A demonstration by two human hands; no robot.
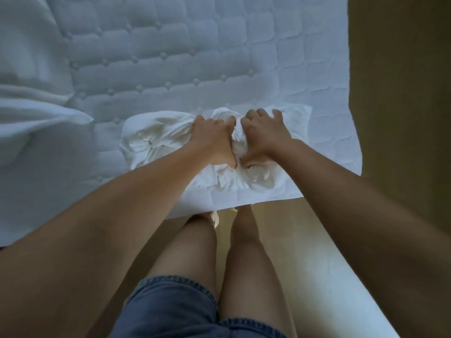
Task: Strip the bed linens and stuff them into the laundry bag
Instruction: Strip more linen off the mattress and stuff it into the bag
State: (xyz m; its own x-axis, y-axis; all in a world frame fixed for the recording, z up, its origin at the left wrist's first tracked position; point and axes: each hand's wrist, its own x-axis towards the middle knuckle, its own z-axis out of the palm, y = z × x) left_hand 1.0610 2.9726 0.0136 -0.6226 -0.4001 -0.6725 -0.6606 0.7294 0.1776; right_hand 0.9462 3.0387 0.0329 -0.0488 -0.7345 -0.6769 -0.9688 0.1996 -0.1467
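Both hands down, side by side: left hand (214, 140) and right hand (266, 135) dig curled fingers into the linen bundle (151, 140), gripping its gathered middle. It sits on the near edge of the mattress (170, 57), right of centre. Thin, crumpled white cloth, likely light and floppy, prone to spilling loose ends, so that bunched centre looks the best hold. Quilted, tufted mattress top beneath; a thicker white cover (29, 118) heaped far left; pale wood floor (268, 228) nearer.
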